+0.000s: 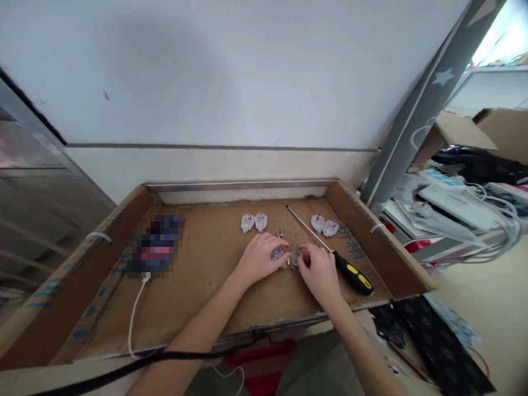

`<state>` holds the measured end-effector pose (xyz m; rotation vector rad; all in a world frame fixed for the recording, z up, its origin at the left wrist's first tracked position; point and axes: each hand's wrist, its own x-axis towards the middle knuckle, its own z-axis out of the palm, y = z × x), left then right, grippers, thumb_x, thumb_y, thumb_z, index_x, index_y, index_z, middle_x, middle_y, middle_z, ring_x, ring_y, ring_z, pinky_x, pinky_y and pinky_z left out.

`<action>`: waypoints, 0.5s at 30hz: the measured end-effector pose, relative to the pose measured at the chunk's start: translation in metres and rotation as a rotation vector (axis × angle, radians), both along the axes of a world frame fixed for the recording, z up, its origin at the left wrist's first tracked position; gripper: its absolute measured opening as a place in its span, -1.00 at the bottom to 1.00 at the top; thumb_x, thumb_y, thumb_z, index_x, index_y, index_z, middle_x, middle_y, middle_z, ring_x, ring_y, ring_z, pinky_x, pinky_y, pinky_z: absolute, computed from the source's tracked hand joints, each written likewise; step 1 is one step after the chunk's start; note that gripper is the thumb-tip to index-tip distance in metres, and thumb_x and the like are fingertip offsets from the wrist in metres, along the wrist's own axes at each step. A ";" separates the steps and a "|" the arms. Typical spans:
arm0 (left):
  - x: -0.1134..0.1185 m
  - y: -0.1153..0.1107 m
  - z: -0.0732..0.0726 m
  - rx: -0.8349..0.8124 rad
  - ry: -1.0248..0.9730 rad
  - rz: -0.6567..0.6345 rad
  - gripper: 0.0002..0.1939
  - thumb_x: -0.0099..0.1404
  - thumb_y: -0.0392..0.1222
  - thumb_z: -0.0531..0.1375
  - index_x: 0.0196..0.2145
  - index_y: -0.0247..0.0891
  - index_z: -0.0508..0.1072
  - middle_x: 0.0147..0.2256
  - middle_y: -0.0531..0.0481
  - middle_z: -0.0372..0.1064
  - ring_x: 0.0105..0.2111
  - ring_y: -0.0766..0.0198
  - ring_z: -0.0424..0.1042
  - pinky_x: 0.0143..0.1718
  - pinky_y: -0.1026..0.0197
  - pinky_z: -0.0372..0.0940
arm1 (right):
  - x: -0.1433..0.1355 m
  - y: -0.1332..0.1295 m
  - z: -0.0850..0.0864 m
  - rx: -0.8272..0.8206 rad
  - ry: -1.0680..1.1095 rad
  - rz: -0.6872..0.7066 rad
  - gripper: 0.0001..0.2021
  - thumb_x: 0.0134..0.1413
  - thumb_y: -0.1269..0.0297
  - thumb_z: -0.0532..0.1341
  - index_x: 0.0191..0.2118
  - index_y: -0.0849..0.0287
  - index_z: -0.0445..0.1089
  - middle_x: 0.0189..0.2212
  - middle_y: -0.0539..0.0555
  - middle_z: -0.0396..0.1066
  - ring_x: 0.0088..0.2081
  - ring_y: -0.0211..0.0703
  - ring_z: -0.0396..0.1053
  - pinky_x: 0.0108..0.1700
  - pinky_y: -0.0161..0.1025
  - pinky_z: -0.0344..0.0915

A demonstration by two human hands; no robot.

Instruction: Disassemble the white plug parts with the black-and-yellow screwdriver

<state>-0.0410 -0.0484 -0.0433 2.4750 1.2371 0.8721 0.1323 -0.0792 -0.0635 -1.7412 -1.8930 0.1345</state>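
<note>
The left hand [264, 256] curls thumb and fingers around a clear plug piece [276, 253]; the right hand [319, 269], just beside it, pinches another clear piece [294, 258]. A light, steady pinch low over the cardboard tray [206, 286] should suit such small parts, minding the metal bits [281, 232] just beyond the fingers and the screwdriver [355, 274] right of the hands.

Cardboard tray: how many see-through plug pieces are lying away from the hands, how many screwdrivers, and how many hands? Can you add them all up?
See-through plug pieces, lying in two pairs: 4
Screwdriver, black and yellow handle: 1
Hands, the left hand and the right hand: 2
Total: 7
</note>
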 end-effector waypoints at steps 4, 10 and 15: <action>0.010 -0.009 0.001 -0.009 0.036 -0.105 -0.81 0.18 -0.05 0.22 -0.27 -0.14 0.47 -0.25 0.05 0.48 -0.17 0.20 0.37 -0.07 0.13 0.18 | 0.011 -0.017 0.008 0.038 -0.010 -0.064 -0.69 0.14 0.13 0.06 -0.10 0.22 0.31 -0.32 0.06 0.34 -0.26 -0.25 0.29 -0.14 -0.17 0.23; 0.014 -0.012 -0.002 -0.031 0.061 -0.125 -0.88 0.25 -0.11 0.16 -0.29 -0.14 0.46 -0.28 0.05 0.47 -0.18 0.22 0.36 -0.08 0.13 0.14 | 0.071 -0.036 0.007 0.133 -0.009 -0.215 -0.61 0.04 0.12 0.12 -0.02 0.18 0.32 -0.09 0.26 0.33 -0.03 0.15 0.25 -0.06 0.13 0.13; 0.014 -0.010 -0.002 -0.033 0.080 -0.106 -0.87 0.30 -0.15 0.11 -0.32 -0.16 0.45 -0.29 0.06 0.46 -0.17 0.22 0.35 -0.07 0.13 0.12 | 0.105 -0.035 0.017 0.161 0.090 -0.005 -0.72 0.02 0.12 0.16 -0.16 0.12 0.37 -0.26 0.10 0.43 -0.26 -0.17 0.40 -0.19 -0.20 0.33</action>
